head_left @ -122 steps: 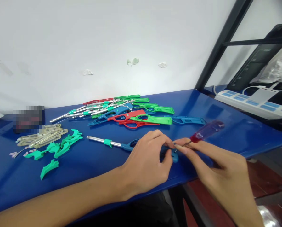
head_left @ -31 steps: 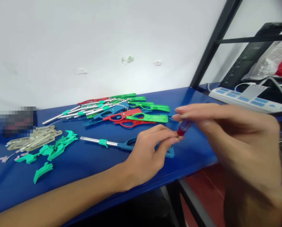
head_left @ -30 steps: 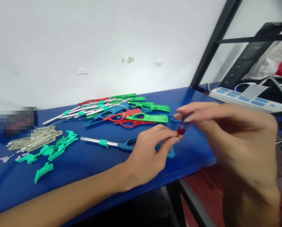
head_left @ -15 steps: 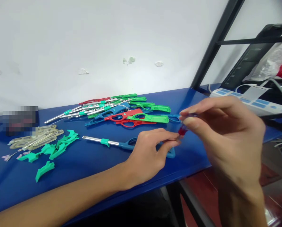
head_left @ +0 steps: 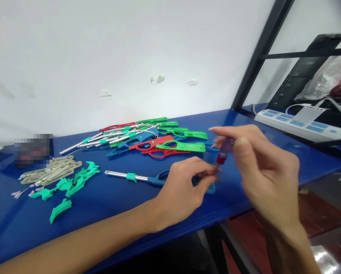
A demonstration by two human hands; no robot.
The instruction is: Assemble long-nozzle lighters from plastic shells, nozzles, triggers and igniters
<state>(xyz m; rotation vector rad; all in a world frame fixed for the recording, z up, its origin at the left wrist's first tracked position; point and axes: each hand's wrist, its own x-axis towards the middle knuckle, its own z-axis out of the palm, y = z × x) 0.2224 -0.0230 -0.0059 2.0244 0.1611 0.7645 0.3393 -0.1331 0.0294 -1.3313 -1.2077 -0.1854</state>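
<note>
My left hand [head_left: 184, 190] rests over the handle of a blue long-necked lighter [head_left: 158, 179] lying on the table. Its thumb and fingertips pinch the thin shaft of a screwdriver [head_left: 227, 148] low down, just above the lighter. The screwdriver has a translucent purple-and-red handle and stands tilted. Around that handle curve the thumb and fingers of my right hand [head_left: 269, 171], the index finger stretched out past it. The screwdriver's tip is hidden by my left fingers. A teal clip [head_left: 131, 177] sits on the lighter's metal neck.
Behind lies a pile of lighter parts: green handle shells [head_left: 187, 147], red shells [head_left: 152, 144] and metal necks [head_left: 82, 141]. At left are teal plastic pieces [head_left: 73, 180], yellowish translucent parts [head_left: 50, 169] and a pixelated dark object [head_left: 33, 150]. A power strip [head_left: 301, 123] stands right, beyond a black frame [head_left: 252, 72].
My right hand has loosened and shifted down and left, showing more of the screwdriver handle; its index finger has straightened. My left hand keeps its pinch. The view has shifted slightly.
</note>
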